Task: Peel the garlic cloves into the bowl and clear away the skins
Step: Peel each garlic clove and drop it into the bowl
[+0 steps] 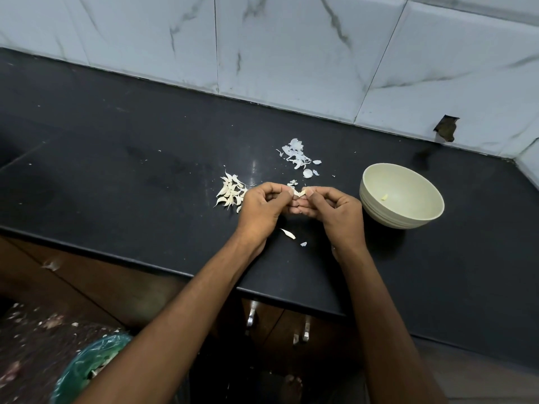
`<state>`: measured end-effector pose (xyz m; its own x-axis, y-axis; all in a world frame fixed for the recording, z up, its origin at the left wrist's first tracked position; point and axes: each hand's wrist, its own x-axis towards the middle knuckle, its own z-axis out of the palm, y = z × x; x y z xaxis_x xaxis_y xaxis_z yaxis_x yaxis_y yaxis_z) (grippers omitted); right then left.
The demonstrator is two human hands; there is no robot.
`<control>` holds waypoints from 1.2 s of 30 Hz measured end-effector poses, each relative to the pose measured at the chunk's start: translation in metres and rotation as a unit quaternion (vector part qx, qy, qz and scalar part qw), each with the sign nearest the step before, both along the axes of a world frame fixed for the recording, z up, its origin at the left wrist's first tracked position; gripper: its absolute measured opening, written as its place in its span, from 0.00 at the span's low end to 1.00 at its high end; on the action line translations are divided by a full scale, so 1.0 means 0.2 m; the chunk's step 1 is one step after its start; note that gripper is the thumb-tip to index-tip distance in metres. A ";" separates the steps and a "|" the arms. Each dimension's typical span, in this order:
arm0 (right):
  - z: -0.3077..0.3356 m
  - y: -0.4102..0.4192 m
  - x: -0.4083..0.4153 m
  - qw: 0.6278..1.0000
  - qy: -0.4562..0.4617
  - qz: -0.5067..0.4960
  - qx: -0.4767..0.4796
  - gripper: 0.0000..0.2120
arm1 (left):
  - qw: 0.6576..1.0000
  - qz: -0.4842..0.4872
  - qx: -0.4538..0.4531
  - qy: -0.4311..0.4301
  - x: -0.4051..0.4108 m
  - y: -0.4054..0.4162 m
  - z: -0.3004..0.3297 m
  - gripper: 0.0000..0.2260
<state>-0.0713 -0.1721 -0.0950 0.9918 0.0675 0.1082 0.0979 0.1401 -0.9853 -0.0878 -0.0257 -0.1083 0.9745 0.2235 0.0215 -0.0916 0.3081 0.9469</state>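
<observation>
Pale green bowl (408, 212) on the black countertop (116, 158), holding one peeled clove (385, 197).

Left hand (262, 207) and right hand (335, 209) both pinch a garlic clove (299, 193) between thumbs and fingertips, above the counter left of the bowl; its long axis runs roughly left to right. Unpeeled cloves (230, 193) are heaped beside the left hand, skins (297, 156) behind.

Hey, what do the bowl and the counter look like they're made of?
The bowl looks like pale cream plastic or melamine: matte, smooth inside, with fine ridges around its outer wall. It could be ceramic; the picture doesn't settle it. The counter looks like polished black stone, probably granite: dark, faintly speckled, with a soft light reflection near the garlic skins.
</observation>
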 end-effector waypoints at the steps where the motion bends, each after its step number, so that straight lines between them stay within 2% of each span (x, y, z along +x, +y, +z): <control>1: 0.01 0.00 0.00 1.000 0.000 0.004 0.006 0.06 | 1.000 0.002 -0.010 0.002 0.00 0.00 0.00 0.02; 7: 0.01 -0.01 0.00 1.000 -0.004 0.013 0.021 0.08 | 0.999 0.008 -0.038 -0.004 -0.01 0.00 0.02 0.03; 12: -0.02 -0.01 0.02 0.999 -0.025 0.029 -0.013 0.07 | 0.999 0.000 -0.008 -0.040 -0.01 0.00 0.03 0.08; 29: -0.04 -0.02 0.02 0.996 -0.058 0.015 -0.069 0.08 | 0.997 -0.010 0.063 -0.030 -0.01 0.00 0.00 0.07; 36: -0.03 -0.02 0.01 0.993 -0.079 0.014 -0.084 0.08 | 0.999 -0.022 0.020 -0.042 -0.01 0.01 0.00 0.08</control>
<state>-0.0697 -0.1752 -0.1009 0.9609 0.1247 0.2472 0.2515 -0.0199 -0.9677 -0.0895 -0.0227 -0.1073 0.9776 0.1788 0.1109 -0.1581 0.2764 0.9480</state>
